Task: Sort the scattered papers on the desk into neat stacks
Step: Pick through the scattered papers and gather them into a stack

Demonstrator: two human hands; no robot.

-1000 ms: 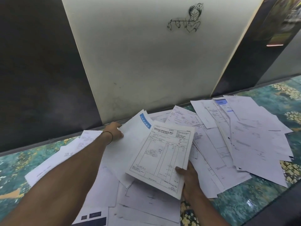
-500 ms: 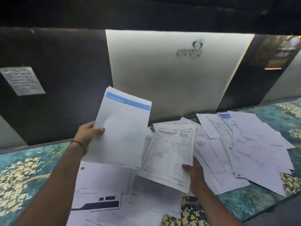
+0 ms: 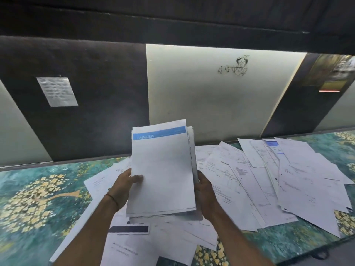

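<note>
Dark and pale wall panels [image 3: 211, 104] are seen behind a desk [image 3: 38, 198] that is covered in a teal floral pattern. Scattered papers [image 3: 288, 179] are spread over the middle and right of the desk, overlapping at many angles; more sheets lie at the near edge. 1 stack of papers [image 3: 163, 173] is held upright above the desk centre, clear of the surface, between 2 hands. A blue header band [image 3: 159, 132] is shown on the top sheet.

The stack's left edge is pinched by the left hand [image 3: 123, 187], with the thumb [image 3: 137, 178] laid flat on the front sheet. The right edge is gripped by the right hand [image 3: 205, 192]. The remaining fingers of both hands are hidden behind the stack, so their spread cannot be told. A thin band [image 3: 112, 199] is worn on the left wrist. A line sketch [image 3: 235, 66] is marked on the pale panel, and a printed sheet [image 3: 57, 91] is fixed to the dark panel.
</note>
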